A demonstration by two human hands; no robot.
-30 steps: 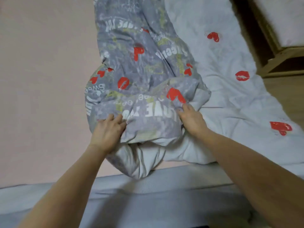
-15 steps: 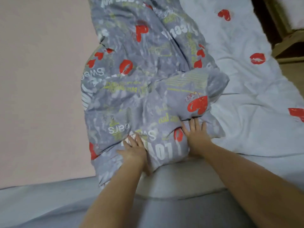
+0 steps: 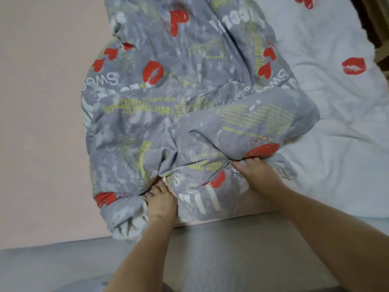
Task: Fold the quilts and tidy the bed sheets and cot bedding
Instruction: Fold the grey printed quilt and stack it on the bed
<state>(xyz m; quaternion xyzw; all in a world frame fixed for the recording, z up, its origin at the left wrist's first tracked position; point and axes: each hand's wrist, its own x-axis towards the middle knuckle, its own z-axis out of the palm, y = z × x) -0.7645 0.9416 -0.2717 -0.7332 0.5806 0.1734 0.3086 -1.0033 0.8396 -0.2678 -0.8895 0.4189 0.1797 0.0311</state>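
- At the near edge of the bed, toward 6 o'clock in the head view, the person works on the grey printed quilt, which lies bunched in a long heap running from 12 o'clock down to the mattress edge.
- The quilt's white underside, dotted with red lips and hearts, spreads out flat toward 3 o'clock; the pink bed sheet shows bare toward 9 o'clock.
- The left hand sits at about 7 o'clock of the heap, its fingers pushed into a crease of the grey fabric; they look curled round a fold, with the fingertips buried in the cloth.
- The right hand lies at about 5 o'clock of the heap, fingers curled and hooked under a thick rolled fold, the thumb out to the side against the fabric.
- Both hands grip the near end of the quilt, apart from each other, with a band of printed cloth between them.
- The step in hand appears to be gathering and straightening the quilt's near end before a fold; no neat fold is made yet.
- The next move likely calls for finding the true corners or hem, pulling the bunched layers flat, and aligning the edges so the fold lies even.
- A wooden frame stands beyond the bed at 2 o'clock.
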